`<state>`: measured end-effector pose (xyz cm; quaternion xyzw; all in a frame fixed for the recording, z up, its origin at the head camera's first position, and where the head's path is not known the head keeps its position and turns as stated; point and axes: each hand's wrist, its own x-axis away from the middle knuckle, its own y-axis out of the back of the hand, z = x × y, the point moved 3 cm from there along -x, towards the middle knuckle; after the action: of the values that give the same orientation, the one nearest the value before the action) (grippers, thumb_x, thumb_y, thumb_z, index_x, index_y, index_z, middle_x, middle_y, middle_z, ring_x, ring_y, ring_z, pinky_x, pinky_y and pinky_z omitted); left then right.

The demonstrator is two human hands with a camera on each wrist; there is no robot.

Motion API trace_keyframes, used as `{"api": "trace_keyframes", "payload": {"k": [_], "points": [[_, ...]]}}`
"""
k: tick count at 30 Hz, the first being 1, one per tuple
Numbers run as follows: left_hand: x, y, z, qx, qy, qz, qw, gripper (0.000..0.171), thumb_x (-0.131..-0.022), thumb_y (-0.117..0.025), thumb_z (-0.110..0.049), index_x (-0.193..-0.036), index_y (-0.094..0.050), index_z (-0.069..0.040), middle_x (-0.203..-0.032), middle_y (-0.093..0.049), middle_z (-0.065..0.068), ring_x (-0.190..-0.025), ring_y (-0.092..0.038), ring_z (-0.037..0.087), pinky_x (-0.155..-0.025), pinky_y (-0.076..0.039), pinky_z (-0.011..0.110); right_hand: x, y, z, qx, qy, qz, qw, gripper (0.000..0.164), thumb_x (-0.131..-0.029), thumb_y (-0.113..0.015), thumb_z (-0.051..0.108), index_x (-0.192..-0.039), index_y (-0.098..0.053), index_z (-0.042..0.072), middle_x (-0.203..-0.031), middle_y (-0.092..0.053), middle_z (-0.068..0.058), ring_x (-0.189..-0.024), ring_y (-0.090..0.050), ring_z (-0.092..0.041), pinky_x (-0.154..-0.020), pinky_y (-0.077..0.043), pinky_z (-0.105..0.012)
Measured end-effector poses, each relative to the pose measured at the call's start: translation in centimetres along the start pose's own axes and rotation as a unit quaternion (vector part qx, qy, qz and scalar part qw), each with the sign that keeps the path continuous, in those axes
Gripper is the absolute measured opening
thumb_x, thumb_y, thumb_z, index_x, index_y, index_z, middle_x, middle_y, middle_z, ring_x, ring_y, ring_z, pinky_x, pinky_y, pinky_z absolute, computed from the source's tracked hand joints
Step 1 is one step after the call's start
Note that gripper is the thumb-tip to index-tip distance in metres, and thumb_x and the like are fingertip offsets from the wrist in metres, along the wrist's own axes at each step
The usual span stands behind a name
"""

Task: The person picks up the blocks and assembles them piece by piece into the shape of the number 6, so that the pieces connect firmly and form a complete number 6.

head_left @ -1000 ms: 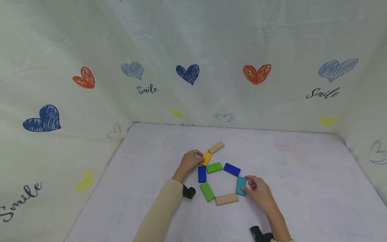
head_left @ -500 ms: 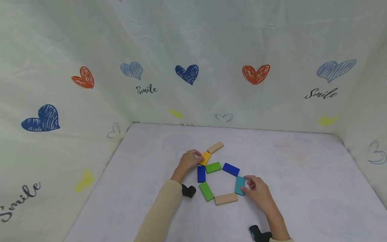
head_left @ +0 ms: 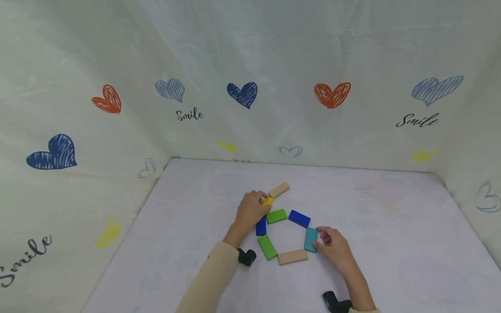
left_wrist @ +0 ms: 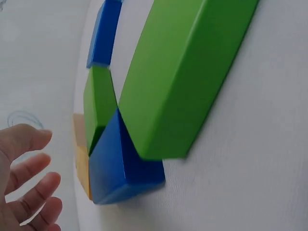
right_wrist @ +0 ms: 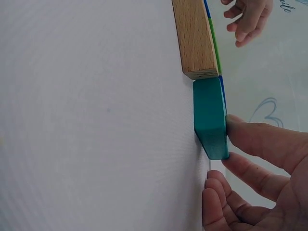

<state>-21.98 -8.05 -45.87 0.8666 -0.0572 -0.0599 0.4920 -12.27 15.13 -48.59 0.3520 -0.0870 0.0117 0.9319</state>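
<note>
Flat wooden blocks form a ring on the white tabletop. My left hand (head_left: 250, 211) hovers over the yellow block (head_left: 268, 201) at the ring's upper left, partly hiding it and the left blue block (head_left: 261, 226). In the left wrist view its loosely bent fingers (left_wrist: 41, 195) hold nothing and stand apart from the blocks. With thumb and index finger, my right hand (head_left: 335, 248) pinches the teal block (head_left: 311, 240) on the ring's right side. The right wrist view shows that teal block (right_wrist: 210, 115) beside one end of the plain wood block (right_wrist: 197, 38).
Two green blocks, the upper one (head_left: 276, 216) and the lower one (head_left: 267, 247), another blue block (head_left: 299, 218) and a plain block (head_left: 292, 257) complete the loop. A second plain block (head_left: 279, 190) extends beyond the yellow one. Heart-printed cloth (head_left: 289, 117) walls the table's back.
My left hand has let go of the yellow block and moved slightly right, now covering more of it and the left blue block. The right hand stays on the teal block.
</note>
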Motion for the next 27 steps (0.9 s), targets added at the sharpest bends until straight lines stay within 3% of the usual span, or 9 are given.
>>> {"api": "trace_keyframes", "payload": {"k": [5,9,27], "points": [[0.6,-0.7,-1.3,-0.099,-0.073,0.024,0.9921,0.031,-0.081,-0.069,-0.037,-0.107,-0.066,-0.019,-0.103,-0.056,0.002,-0.096,-0.049,0.019,-0.081,-0.042,0.033,0.0,0.0,0.0,0.001,0.002,-0.001,1.000,0.042,-0.081,-0.068,0.012,-0.118,-0.055,-0.004,-0.091,-0.051,-0.009,-0.084,-0.048,-0.019,-0.071,-0.043,-0.028],[0.8,-1.4,-1.8,-0.149,-0.094,0.043,0.9833,0.037,-0.080,-0.069,-0.042,-0.110,-0.066,-0.021,-0.106,-0.053,0.001,-0.098,-0.046,0.017,-0.082,-0.041,0.032,-0.1,0.0,-0.1,0.004,0.001,-0.003,1.000,0.041,-0.081,-0.068,0.011,-0.117,-0.056,-0.004,-0.090,-0.051,-0.008,-0.083,-0.048,-0.019,-0.071,-0.042,-0.027],[1.0,-2.2,-2.3,-0.197,-0.097,0.031,0.9751,0.031,-0.080,-0.070,-0.041,-0.102,-0.069,-0.019,-0.102,-0.053,-0.001,-0.092,-0.044,0.015,-0.079,-0.040,0.029,0.0,-0.1,-0.2,0.003,-0.004,-0.009,1.000,0.041,-0.080,-0.068,0.010,-0.117,-0.056,-0.004,-0.090,-0.050,-0.008,-0.083,-0.047,-0.019,-0.071,-0.041,-0.026]]}}
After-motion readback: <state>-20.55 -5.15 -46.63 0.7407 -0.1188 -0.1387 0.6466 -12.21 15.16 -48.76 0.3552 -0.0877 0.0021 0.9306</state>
